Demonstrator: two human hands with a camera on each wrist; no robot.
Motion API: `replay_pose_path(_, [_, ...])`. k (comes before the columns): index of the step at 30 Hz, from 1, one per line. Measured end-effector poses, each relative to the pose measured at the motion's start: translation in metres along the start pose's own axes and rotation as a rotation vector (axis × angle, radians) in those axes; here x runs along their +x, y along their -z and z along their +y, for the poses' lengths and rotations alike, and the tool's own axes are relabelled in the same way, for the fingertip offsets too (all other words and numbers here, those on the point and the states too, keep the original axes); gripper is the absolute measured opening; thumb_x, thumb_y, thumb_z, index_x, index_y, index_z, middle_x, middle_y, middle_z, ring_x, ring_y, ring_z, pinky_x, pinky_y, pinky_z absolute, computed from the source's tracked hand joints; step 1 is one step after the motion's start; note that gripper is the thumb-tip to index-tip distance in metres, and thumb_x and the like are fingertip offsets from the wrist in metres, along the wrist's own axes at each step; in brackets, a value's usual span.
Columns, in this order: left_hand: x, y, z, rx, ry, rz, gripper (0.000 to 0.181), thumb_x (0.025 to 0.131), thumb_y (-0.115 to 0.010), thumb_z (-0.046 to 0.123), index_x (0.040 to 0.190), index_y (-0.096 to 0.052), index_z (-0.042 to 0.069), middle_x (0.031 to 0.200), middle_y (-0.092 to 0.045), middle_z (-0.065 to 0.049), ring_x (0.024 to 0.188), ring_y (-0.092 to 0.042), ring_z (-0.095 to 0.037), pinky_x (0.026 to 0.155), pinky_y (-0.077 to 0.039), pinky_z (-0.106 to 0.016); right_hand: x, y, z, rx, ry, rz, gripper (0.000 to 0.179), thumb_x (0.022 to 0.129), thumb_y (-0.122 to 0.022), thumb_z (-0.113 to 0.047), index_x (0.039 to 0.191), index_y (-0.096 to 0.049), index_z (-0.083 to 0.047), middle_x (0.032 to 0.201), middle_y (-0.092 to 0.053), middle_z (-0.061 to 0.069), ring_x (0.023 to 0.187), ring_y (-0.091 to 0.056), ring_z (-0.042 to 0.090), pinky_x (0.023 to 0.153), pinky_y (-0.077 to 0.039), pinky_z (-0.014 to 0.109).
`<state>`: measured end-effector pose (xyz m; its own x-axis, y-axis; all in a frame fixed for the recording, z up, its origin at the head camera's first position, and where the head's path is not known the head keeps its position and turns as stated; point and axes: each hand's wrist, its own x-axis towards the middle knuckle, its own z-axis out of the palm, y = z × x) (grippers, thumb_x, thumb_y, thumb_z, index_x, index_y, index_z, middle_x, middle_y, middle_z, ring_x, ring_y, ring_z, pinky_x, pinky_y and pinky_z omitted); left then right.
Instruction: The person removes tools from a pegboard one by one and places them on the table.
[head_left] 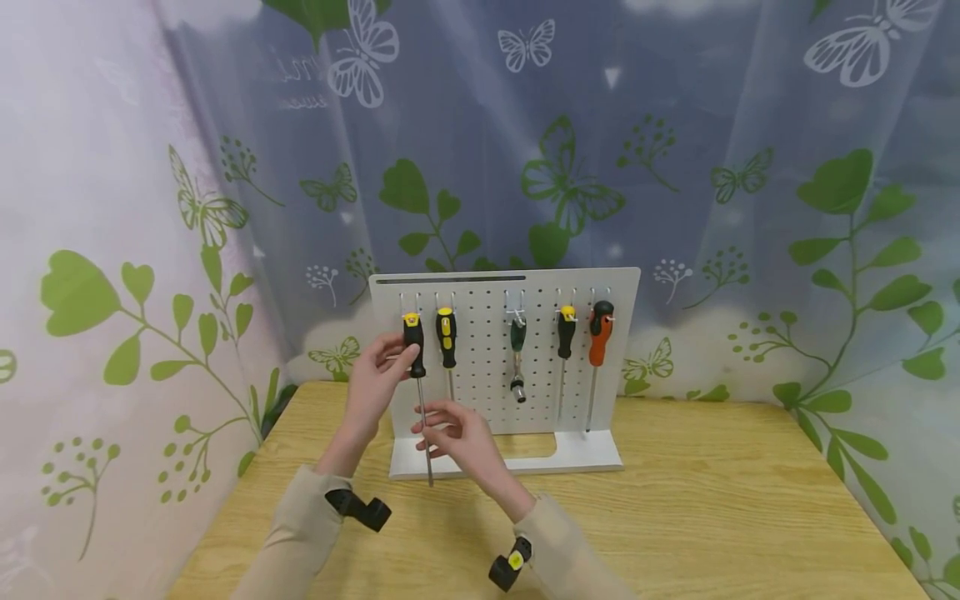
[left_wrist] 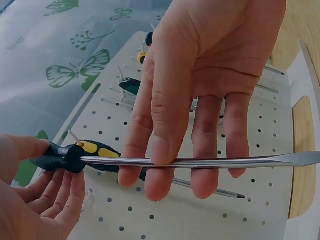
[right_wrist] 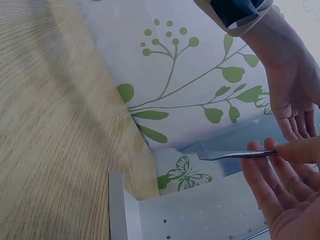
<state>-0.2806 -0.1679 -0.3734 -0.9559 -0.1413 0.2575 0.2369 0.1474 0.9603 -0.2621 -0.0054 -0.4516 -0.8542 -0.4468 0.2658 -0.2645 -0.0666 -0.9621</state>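
Note:
A slotted screwdriver (head_left: 413,332) with a black handle and yellow top hangs down in front of the pegboard's left end, shaft pointing down. My left hand (head_left: 369,385) holds its handle between thumb and fingers. Lower down, my right hand (head_left: 471,444) pinches the metal shaft, thumb on one side and fingers behind it. In the left wrist view, the flat blade (left_wrist: 300,159) sticks out past the right fingers. The right wrist view shows the same tip (right_wrist: 212,155) free in the air. Whether the handle's top still touches its hook cannot be told.
The white pegboard (head_left: 540,415) stands on a wooden table (head_left: 697,483). On its hooks hang a black-yellow screwdriver (head_left: 447,342), a green-handled tool with a socket end (head_left: 517,337), another black-yellow screwdriver (head_left: 566,337) and an orange-black one (head_left: 599,337). Behind is a patterned curtain (head_left: 465,125).

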Motion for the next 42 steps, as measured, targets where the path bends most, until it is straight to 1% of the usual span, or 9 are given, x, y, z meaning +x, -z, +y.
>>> replay_pose_path(10, [-0.006, -0.005, 0.004, -0.011, -0.009, -0.027, 0.039, 0.100, -0.067, 0.018, 0.133, -0.059, 0.000, 0.125, -0.065, -0.022, 0.096, -0.068, -0.013, 0.082, -0.059, -0.022, -0.009, 0.005, -0.006, 0.000, -0.003, -0.001, 0.033, 0.100, -0.064, -0.008, 0.132, -0.061, 0.000, 0.114, -0.070, 0.024, 0.095, -0.072, 0.042, 0.075, -0.064, 0.034])
replay_pose_path(18, [-0.011, -0.015, 0.002, -0.033, 0.016, -0.047, 0.039, 0.100, -0.066, 0.016, 0.133, -0.058, -0.003, 0.123, -0.065, -0.023, 0.097, -0.068, -0.017, 0.082, -0.060, -0.024, -0.018, 0.011, -0.001, -0.026, -0.019, 0.002, 0.034, 0.099, -0.065, -0.009, 0.132, -0.061, 0.000, 0.114, -0.071, 0.023, 0.095, -0.072, 0.039, 0.075, -0.064, 0.034])
replay_pose_path(21, [-0.014, -0.020, -0.002, -0.038, 0.021, -0.053, 0.039, 0.100, -0.066, 0.017, 0.132, -0.058, -0.004, 0.122, -0.065, -0.024, 0.098, -0.068, -0.018, 0.082, -0.059, -0.023, -0.023, 0.013, 0.001, -0.033, -0.031, 0.009, 0.035, 0.099, -0.066, -0.008, 0.133, -0.060, 0.000, 0.114, -0.071, 0.023, 0.096, -0.072, 0.040, 0.076, -0.065, 0.038])
replay_pose_path(26, [-0.019, -0.029, -0.013, -0.059, 0.033, -0.065, 0.037, 0.100, -0.066, 0.017, 0.130, -0.060, -0.004, 0.121, -0.066, -0.024, 0.095, -0.069, -0.014, 0.081, -0.059, -0.022, -0.034, 0.018, 0.006, -0.008, -0.063, 0.016, 0.035, 0.099, -0.066, -0.008, 0.132, -0.060, 0.000, 0.114, -0.070, 0.023, 0.094, -0.072, 0.037, 0.076, -0.065, 0.043])
replay_pose_path(28, [-0.021, -0.034, -0.018, -0.063, 0.041, -0.071, 0.037, 0.100, -0.067, 0.018, 0.129, -0.061, -0.004, 0.120, -0.067, -0.023, 0.093, -0.068, -0.012, 0.081, -0.059, -0.023, -0.038, 0.020, 0.010, 0.001, -0.076, 0.020, 0.034, 0.098, -0.066, -0.007, 0.131, -0.061, 0.000, 0.113, -0.070, 0.023, 0.094, -0.072, 0.038, 0.076, -0.065, 0.044])
replay_pose_path(32, [-0.026, -0.044, -0.027, -0.065, 0.063, -0.078, 0.036, 0.099, -0.068, 0.017, 0.128, -0.061, -0.004, 0.117, -0.068, -0.021, 0.092, -0.068, -0.012, 0.082, -0.060, -0.025, -0.048, 0.023, 0.017, 0.012, -0.093, 0.038, 0.036, 0.097, -0.066, -0.003, 0.131, -0.060, 0.002, 0.112, -0.069, 0.025, 0.095, -0.070, 0.047, 0.074, -0.064, 0.047])
replay_pose_path(34, [-0.029, -0.048, -0.032, -0.064, 0.068, -0.081, 0.037, 0.098, -0.068, 0.017, 0.128, -0.061, -0.005, 0.116, -0.068, -0.021, 0.092, -0.068, -0.014, 0.082, -0.060, -0.027, -0.054, 0.025, 0.020, 0.011, -0.109, 0.052, 0.037, 0.096, -0.066, -0.002, 0.132, -0.059, 0.002, 0.111, -0.069, 0.024, 0.095, -0.069, 0.049, 0.073, -0.065, 0.046])
replay_pose_path(36, [-0.032, -0.053, -0.036, -0.064, 0.078, -0.087, 0.038, 0.098, -0.069, 0.018, 0.128, -0.061, -0.005, 0.116, -0.068, -0.020, 0.094, -0.069, -0.016, 0.083, -0.061, -0.030, -0.059, 0.027, 0.022, 0.005, -0.126, 0.069, 0.039, 0.095, -0.067, -0.001, 0.133, -0.058, 0.003, 0.110, -0.069, 0.024, 0.094, -0.070, 0.046, 0.071, -0.065, 0.043])
replay_pose_path(42, [-0.040, -0.065, -0.050, -0.053, 0.103, -0.114, 0.043, 0.100, -0.067, 0.022, 0.132, -0.059, -0.006, 0.120, -0.067, -0.022, 0.100, -0.069, -0.024, 0.086, -0.062, -0.038, -0.075, 0.035, 0.028, 0.014, -0.156, 0.083, 0.041, 0.095, -0.066, 0.002, 0.134, -0.054, 0.007, 0.111, -0.063, 0.033, 0.093, -0.069, 0.042, 0.069, -0.065, 0.043])
